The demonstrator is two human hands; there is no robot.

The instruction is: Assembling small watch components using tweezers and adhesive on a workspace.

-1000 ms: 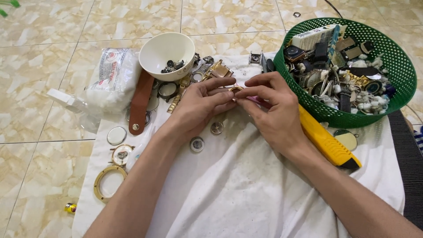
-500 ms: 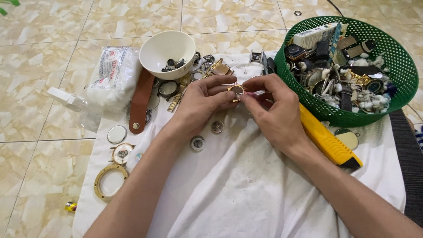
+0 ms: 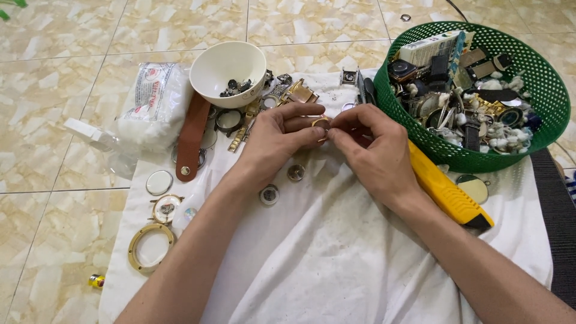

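Note:
My left hand (image 3: 277, 139) and my right hand (image 3: 371, 149) meet over a white cloth (image 3: 336, 258) spread on the floor. Together they pinch a small gold ring-shaped watch case (image 3: 320, 123) between thumbs and fingertips. Most of the case is hidden by my fingers. Just below my hands two small round watch movements (image 3: 296, 173) (image 3: 269, 194) lie on the cloth. A heap of watch parts and gold bracelet links (image 3: 297, 93) lies just beyond my left hand.
A white bowl (image 3: 228, 65) with small dark parts stands at the back left. A green mesh basket (image 3: 474, 90) full of watch parts is at the right, a yellow utility knife (image 3: 447, 191) beside it. A brown strap (image 3: 191, 138), gold bezel ring (image 3: 151, 246) and plastic bag (image 3: 153, 105) lie left.
My hands stay together on the small gold case. The fingers have shifted slightly around it, and the thin tool seen in my right hand earlier no longer shows.

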